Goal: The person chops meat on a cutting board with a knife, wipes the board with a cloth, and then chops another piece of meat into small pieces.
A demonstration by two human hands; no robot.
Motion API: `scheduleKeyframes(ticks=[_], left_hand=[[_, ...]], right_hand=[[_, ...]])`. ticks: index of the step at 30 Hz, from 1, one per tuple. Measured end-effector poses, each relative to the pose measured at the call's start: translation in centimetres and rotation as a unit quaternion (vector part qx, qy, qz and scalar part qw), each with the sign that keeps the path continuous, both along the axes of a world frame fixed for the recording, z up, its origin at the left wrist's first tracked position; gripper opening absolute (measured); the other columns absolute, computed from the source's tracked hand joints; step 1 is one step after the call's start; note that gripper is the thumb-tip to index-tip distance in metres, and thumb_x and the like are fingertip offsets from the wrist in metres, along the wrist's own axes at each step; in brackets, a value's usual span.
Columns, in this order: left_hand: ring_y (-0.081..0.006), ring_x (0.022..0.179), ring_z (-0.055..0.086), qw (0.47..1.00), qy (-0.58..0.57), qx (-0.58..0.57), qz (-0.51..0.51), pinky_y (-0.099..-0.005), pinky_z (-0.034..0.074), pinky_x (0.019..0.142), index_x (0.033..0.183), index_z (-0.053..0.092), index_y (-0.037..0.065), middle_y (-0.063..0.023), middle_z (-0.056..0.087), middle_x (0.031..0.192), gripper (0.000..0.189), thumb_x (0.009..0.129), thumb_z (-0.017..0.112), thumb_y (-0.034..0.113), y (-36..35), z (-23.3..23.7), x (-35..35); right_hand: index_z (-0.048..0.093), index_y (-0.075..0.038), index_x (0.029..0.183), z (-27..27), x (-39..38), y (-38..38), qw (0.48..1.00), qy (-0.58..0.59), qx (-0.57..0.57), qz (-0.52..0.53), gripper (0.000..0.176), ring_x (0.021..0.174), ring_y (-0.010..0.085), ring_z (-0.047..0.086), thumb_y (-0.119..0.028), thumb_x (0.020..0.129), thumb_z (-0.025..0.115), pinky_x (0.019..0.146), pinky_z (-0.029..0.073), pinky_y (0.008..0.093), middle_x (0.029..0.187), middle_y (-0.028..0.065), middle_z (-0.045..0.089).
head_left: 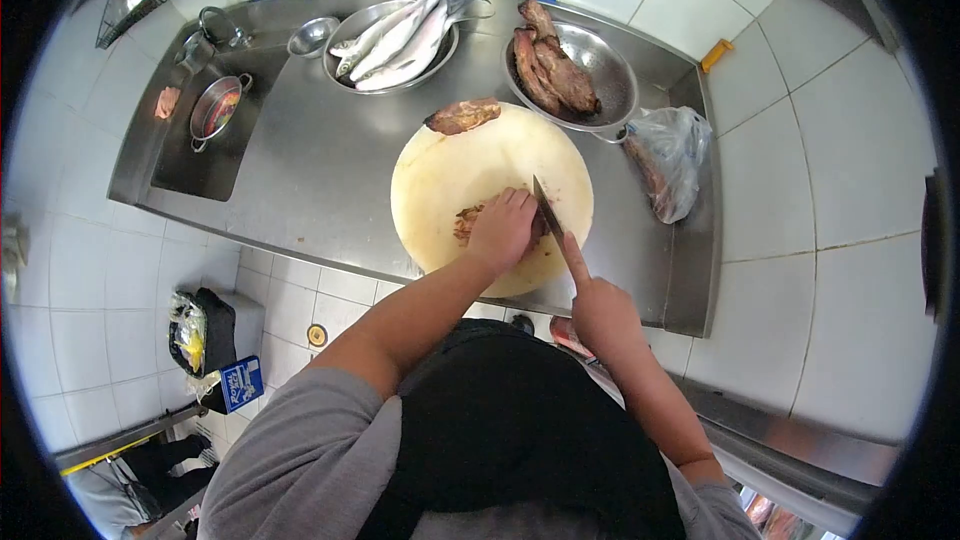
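My left hand presses down on a piece of meat on the round pale cutting board. My right hand grips a knife, index finger stretched along its spine, and the blade stands against the meat right beside my left fingers. Another slab of meat lies at the far edge of the board.
On the steel counter stand a bowl of whole fish, a bowl of meat slabs, a small empty bowl and a plastic bag. A sink with a red-filled pot is at left. White tiled walls surround.
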State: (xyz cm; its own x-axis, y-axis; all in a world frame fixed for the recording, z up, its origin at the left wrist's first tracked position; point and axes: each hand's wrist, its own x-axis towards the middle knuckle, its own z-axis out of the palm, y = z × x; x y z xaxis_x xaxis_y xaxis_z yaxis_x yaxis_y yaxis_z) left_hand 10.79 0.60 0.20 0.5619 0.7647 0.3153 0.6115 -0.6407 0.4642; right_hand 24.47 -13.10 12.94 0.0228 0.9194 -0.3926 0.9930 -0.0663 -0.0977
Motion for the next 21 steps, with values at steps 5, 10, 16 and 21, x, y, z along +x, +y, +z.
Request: scheduleKeyframes(ticks=[5,10,16,21], left_hand=[[-0.0325,0.110,0.056,1.000,0.008,-0.020,-0.009,-0.0435,0.047,0.096,0.104,0.061,0.002,-0.0138,0.060,0.110,0.024,0.082,0.062,0.013,-0.3,0.3,0.1],[-0.0324,0.109,0.057,1.000,0.012,0.005,-0.001,-0.0446,0.048,0.094,0.104,0.061,0.003,-0.0144,0.060,0.109,0.022,0.087,0.058,0.016,-0.1,-0.2,-0.1],[-0.0323,0.109,0.057,0.999,0.033,-0.006,-0.008,-0.0438,0.047,0.096,0.105,0.060,0.002,-0.0146,0.060,0.109,0.022,0.087,0.057,0.016,-0.1,0.6,-0.2],[-0.0338,0.110,0.057,0.999,-0.002,0.028,0.020,-0.0437,0.047,0.096,0.105,0.059,0.001,-0.0157,0.061,0.108,0.022,0.088,0.056,0.015,0.1,0.1,-0.4]], right_hand=[[0.000,-0.021,0.162,-2.9,0.2,0.6,0.998,0.044,-0.014,-0.053,0.091,0.071,0.0377,0.070,-0.001,0.088,0.048,0.067,0.057,0.0498,0.081,0.0225,0.070],[0.001,-0.024,0.162,0.6,-0.1,0.1,0.997,0.032,-0.040,-0.056,0.092,0.078,0.0420,0.069,-0.004,0.089,0.053,0.072,0.054,0.0542,0.087,0.0258,0.070],[0.001,-0.025,0.162,-1.8,0.1,1.5,0.995,0.059,-0.029,-0.080,0.090,0.077,0.0424,0.069,-0.004,0.089,0.051,0.071,0.054,0.0542,0.086,0.0263,0.069],[0.002,-0.025,0.162,0.9,-0.3,0.9,0.998,0.038,-0.025,-0.050,0.091,0.076,0.0424,0.069,-0.003,0.088,0.050,0.071,0.054,0.0545,0.086,0.0259,0.070]])
